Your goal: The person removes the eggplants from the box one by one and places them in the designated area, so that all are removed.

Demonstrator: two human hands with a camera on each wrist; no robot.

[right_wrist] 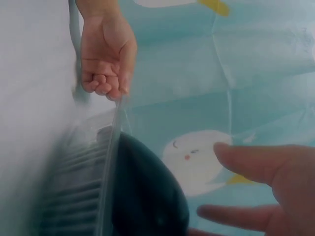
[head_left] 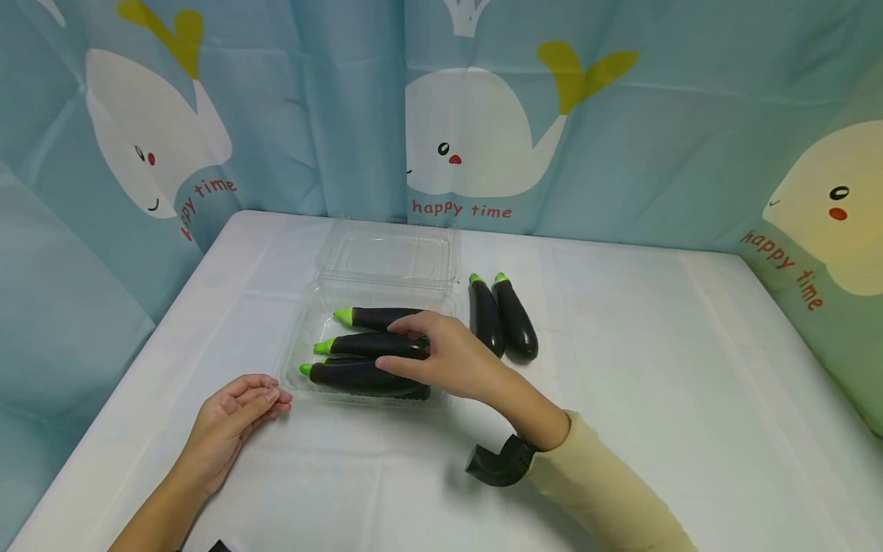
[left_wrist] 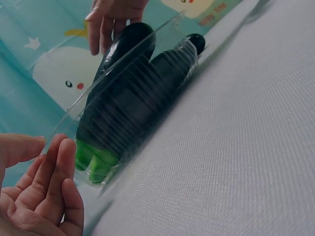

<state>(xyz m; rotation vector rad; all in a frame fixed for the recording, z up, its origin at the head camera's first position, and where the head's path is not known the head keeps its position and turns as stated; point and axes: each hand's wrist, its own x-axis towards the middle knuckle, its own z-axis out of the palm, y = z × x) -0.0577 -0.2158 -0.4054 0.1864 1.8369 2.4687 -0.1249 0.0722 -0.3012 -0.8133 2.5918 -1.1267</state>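
A clear plastic box (head_left: 293, 360) lies with its lid folded back, holding several dark eggplants (head_left: 369, 376) with green stems toward the left. The left hand (head_left: 231, 425) pinches the box's left rim between thumb and fingers; the left wrist view shows this hand (left_wrist: 47, 191) at the rim too. Over the right ends of the eggplants is the right hand (head_left: 448, 356), thumb and fingers apart. In the right wrist view the right hand (right_wrist: 266, 182) has a gap between its fingers and a dark eggplant (right_wrist: 147, 191).
Two more eggplants (head_left: 486, 316) lie side by side on the white table (head_left: 655, 383), just right of the box. The transparent lid (head_left: 386, 257) rests behind it. A blue curtain (head_left: 345, 107) printed with whales hangs along the back and sides.
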